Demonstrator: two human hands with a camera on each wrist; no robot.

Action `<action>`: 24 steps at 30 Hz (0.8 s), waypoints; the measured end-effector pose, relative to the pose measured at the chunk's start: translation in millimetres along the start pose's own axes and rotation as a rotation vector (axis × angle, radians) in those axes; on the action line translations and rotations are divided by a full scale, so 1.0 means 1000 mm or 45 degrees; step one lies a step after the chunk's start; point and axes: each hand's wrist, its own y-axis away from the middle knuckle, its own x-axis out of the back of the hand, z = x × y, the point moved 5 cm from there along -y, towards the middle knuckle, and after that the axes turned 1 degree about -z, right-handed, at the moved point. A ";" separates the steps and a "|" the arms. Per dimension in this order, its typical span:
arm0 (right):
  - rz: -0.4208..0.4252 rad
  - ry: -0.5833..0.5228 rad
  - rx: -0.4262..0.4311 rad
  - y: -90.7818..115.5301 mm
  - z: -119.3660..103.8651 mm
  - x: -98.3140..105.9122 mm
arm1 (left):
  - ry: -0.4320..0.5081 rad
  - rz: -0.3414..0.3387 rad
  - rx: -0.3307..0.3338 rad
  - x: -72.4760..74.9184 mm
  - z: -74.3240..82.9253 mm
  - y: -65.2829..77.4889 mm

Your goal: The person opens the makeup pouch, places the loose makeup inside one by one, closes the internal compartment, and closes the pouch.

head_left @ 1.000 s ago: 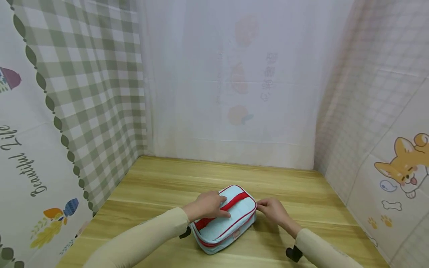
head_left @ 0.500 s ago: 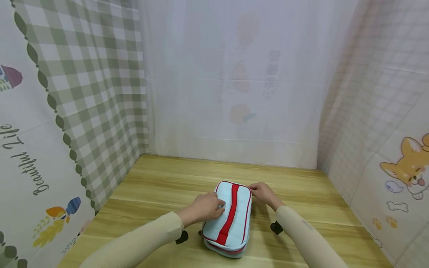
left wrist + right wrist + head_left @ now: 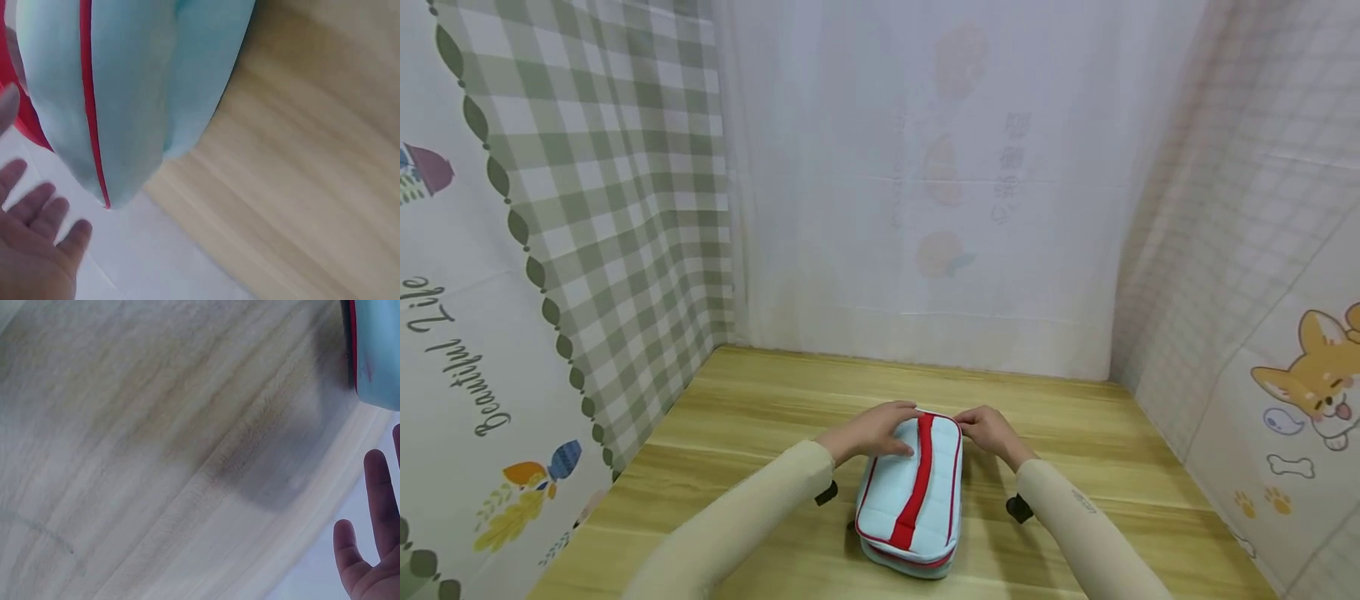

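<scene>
A pale blue zipped pouch (image 3: 880, 500) with red piping and a red strap (image 3: 913, 500) across its top lies on the wooden table, its long side pointing away from me. My left hand (image 3: 876, 429) is spread over its far left corner, fingers loose and apart; the left wrist view shows those fingers (image 3: 44, 209) beside the pouch's end. At the far right corner my right hand (image 3: 992, 433) pinches the pouch's edge with thumb and forefinger. What the fingertips grip there is hidden. In the right wrist view its other fingers (image 3: 381, 500) stand extended below the pouch's corner.
The wood-grain table (image 3: 775, 383) ends at a white curtain (image 3: 827, 250) behind. A green checked cloth (image 3: 610, 183) hangs at the left, and a cloth with a printed dog (image 3: 1318, 375) at the right. Dark wrist mounts (image 3: 1018, 508) sit under both forearms.
The pouch has turned from slanting to nearly straight ahead. My right hand moved away and left with its corner. The left hand lifted off the near part and shifted to the far left corner.
</scene>
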 end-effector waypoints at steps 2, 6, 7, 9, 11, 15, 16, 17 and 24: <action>-0.001 0.004 0.006 0.000 0.000 0.000 | 0.029 -0.062 -0.010 -0.001 -0.001 -0.006; -0.007 0.016 0.024 0.000 -0.002 0.000 | 0.074 -0.138 -0.015 -0.005 -0.002 -0.014; -0.007 0.014 0.020 0.001 -0.003 0.000 | 0.086 -0.147 -0.019 -0.005 -0.002 -0.015; -0.006 0.016 0.013 0.000 -0.003 0.000 | 0.114 -0.157 -0.024 -0.007 -0.002 -0.016; -0.006 0.031 0.017 0.001 -0.003 0.000 | 0.131 -0.164 -0.019 -0.008 -0.003 -0.016; 0.010 0.097 0.037 0.000 -0.003 0.000 | 0.123 -0.163 -0.001 -0.011 -0.004 -0.015; 0.012 0.110 0.041 0.000 -0.003 0.000 | 0.114 -0.162 0.002 -0.011 -0.004 -0.015; 0.013 0.125 0.045 0.000 -0.003 0.000 | 0.107 -0.160 0.003 -0.011 -0.004 -0.015; 0.041 0.198 0.064 0.004 -0.001 0.002 | 0.080 -0.175 0.020 -0.015 -0.005 -0.016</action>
